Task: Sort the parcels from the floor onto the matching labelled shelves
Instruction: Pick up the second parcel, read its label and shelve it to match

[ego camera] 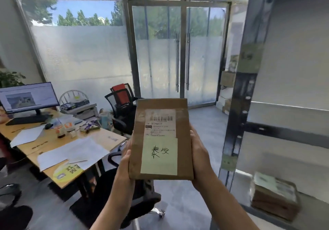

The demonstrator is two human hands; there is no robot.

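A flat brown cardboard parcel [181,135] is held up in front of me, its face toward the camera. It carries a white shipping label with a barcode and, below that, a pale green note with handwritten characters. My left hand [125,162] grips its left edge and my right hand [200,155] grips its right edge. To the right stands a metal shelf rack [240,108] with pale green labels taped on its upright. Two stacked parcels [274,194] lie on a lower shelf.
A wooden desk [106,137] with papers, a monitor [28,96] and a printer stands at the left. Black office chairs [122,108] sit behind and below the parcel. Frosted glass doors [178,55] close the back. More boxes [227,80] lie on shelves behind the rack.
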